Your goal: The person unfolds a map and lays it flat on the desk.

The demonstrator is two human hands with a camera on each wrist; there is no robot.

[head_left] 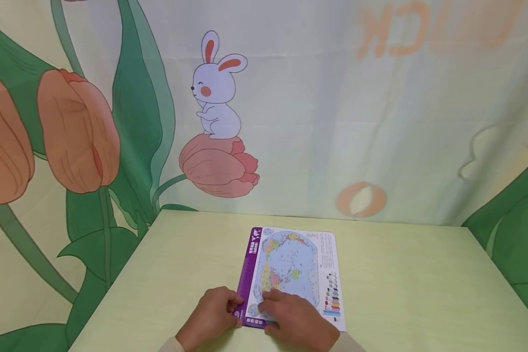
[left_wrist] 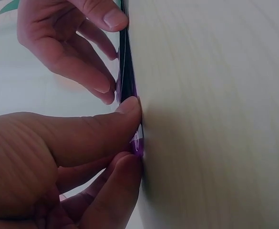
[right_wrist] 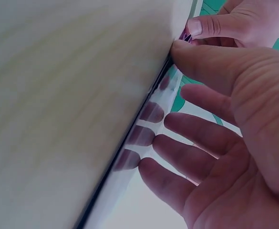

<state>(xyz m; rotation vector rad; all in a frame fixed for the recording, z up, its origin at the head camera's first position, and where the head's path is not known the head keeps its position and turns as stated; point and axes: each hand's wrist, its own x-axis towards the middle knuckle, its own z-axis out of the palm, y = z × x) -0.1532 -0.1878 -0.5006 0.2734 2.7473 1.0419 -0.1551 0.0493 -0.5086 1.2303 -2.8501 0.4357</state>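
Observation:
A world map sheet (head_left: pixel 290 264) with a purple left border lies on the table, its glossy face up. My left hand (head_left: pixel 213 313) pinches its near left corner between thumb and finger; in the left wrist view the purple corner (left_wrist: pixel 137 145) shows between the fingertips. My right hand (head_left: pixel 297 320) lies over the near edge. Its thumb (right_wrist: pixel 191 57) is at that edge, and its other fingers (right_wrist: pixel 165 183) reach out fairly straight, with tips on the glossy face. Along the near edge a thin dark gap (left_wrist: pixel 126 67) shows between layers.
The pale yellow table (head_left: pixel 405 278) extends to both sides of the map. Behind it hangs a curtain (head_left: pixel 299 107) printed with tulips, leaves and a white rabbit.

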